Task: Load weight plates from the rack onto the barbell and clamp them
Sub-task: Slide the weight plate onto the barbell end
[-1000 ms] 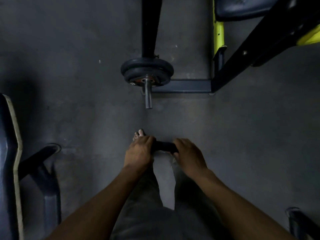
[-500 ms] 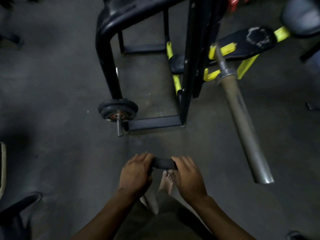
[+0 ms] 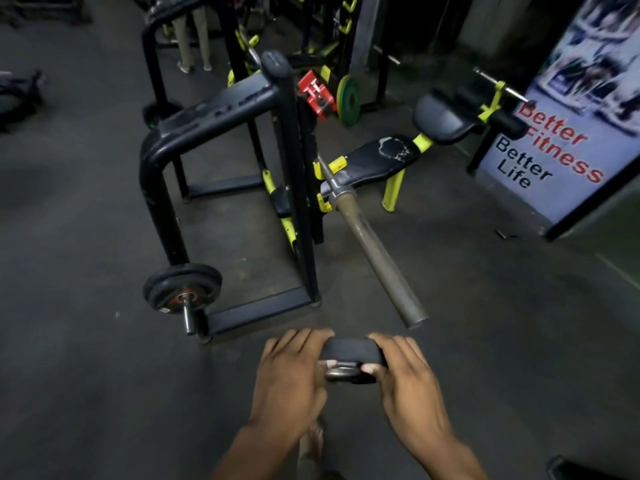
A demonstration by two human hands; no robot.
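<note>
— Where does the one view look from?

— From the person's head, facing forward and down at the floor [image 3: 86, 341]. It is a wide-angle view; straight lines bend near the edges.

— How near is it?

— Take the barbell sleeve [image 3: 377, 261] as the mark. Its free end points back toward the camera, and both hands sit just below that end, close under the lens, forearms entering from the bottom edge.

— And beyond the sleeve?

— The black rack [image 3: 214, 112] stands left of it, the bench [image 3: 377, 157] behind it, a poster [image 3: 561, 143] to its right, far off.

— Any second view sharing this?

— No, only the head camera.
</note>
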